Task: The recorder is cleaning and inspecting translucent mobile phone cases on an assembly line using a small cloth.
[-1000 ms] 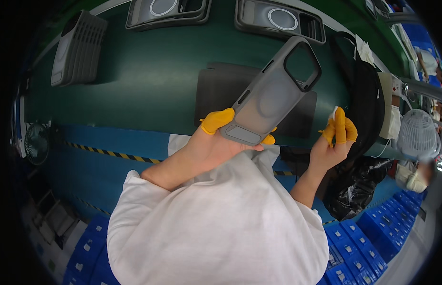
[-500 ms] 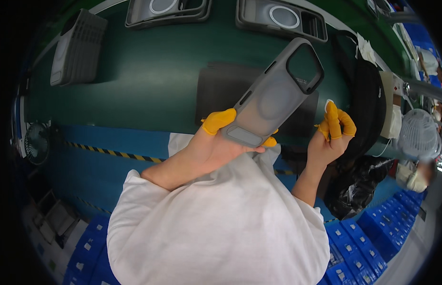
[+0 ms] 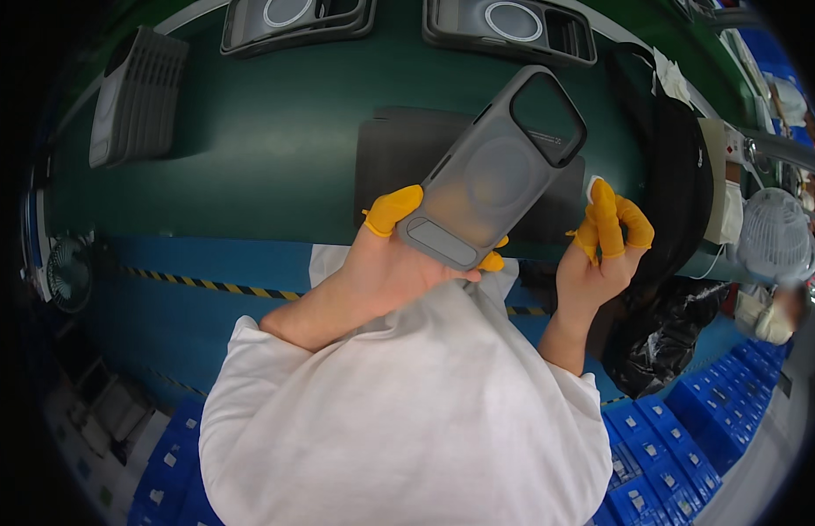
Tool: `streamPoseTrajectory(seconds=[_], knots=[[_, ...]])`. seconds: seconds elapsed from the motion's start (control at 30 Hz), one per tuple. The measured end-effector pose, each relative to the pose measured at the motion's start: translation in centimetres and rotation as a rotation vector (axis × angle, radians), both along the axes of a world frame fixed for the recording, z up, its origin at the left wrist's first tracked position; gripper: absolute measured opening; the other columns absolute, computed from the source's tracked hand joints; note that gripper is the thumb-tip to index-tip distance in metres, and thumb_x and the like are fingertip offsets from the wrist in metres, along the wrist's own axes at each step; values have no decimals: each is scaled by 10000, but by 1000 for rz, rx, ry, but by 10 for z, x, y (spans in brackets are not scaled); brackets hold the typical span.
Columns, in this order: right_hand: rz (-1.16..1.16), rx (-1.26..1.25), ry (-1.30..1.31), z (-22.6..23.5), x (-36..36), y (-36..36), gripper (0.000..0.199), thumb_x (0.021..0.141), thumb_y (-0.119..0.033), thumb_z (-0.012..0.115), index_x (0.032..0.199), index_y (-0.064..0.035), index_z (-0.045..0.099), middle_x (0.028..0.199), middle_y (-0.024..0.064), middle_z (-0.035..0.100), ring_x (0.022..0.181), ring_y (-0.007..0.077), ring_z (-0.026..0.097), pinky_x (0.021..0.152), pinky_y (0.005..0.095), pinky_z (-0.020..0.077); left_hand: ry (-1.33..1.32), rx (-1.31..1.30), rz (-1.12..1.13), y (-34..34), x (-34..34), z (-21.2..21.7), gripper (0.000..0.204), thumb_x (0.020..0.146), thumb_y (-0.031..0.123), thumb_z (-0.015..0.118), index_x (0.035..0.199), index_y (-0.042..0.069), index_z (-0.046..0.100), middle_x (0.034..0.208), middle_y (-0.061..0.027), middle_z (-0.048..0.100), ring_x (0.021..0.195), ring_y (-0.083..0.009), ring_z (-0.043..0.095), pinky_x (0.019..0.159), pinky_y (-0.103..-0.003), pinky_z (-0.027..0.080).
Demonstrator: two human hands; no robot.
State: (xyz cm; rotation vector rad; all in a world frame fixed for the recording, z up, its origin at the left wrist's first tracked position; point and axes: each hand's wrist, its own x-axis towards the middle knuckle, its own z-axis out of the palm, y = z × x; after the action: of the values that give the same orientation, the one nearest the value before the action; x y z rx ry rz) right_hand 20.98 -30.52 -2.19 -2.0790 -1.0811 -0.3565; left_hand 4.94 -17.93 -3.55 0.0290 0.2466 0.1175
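Observation:
My left hand [image 3: 372,263], in yellow finger cots, grips a grey translucent phone case [image 3: 491,180] by its lower end. The case is tilted above the table edge, its large camera opening up and to the right, a faint ring on its back and an oblong plate near the bottom. To the right of the case, apart from it, my right hand [image 3: 607,250] is raised with yellow-covered fingers closed. Between its fingertips is a small white piece [image 3: 591,186], too small to make out. Beneath the case lies a dark grey mat [image 3: 394,153].
Standing at the left of the green table [image 3: 267,131] is a row of grey phone cases [image 3: 140,105]. More lie in two piles, a left pile [image 3: 329,35] and a right pile [image 3: 513,51], along the back. A black bag [image 3: 679,175] and white fan [image 3: 776,237] are at the right.
The phone case has turned a little, its back facing up more squarely. It and my right hand sit slightly farther left in view. Both hands keep their grips.

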Motion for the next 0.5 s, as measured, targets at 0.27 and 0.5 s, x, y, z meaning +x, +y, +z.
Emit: streamPoseTrajectory(seconds=[0.27, 0.5], knots=[[148, -325, -219, -13, 12, -14, 221, 624, -31, 577, 835, -54, 637, 945, 118, 545, 905, 273, 470, 876, 427, 300, 56, 36, -30, 6, -1, 2, 554, 871, 472, 361, 1262, 81, 383, 1172, -144, 499, 1002, -298, 529, 737, -385, 469], [117, -53, 265, -21, 9, -32, 247, 716, 50, 549, 935, -22, 636, 949, 101, 539, 850, 231, 498, 724, 258, 394, 540, 1007, -146, 36, -4, 19, 580, 869, 410, 473, 1287, 31, 337, 1136, -181, 521, 879, -302, 582, 683, -395, 499]])
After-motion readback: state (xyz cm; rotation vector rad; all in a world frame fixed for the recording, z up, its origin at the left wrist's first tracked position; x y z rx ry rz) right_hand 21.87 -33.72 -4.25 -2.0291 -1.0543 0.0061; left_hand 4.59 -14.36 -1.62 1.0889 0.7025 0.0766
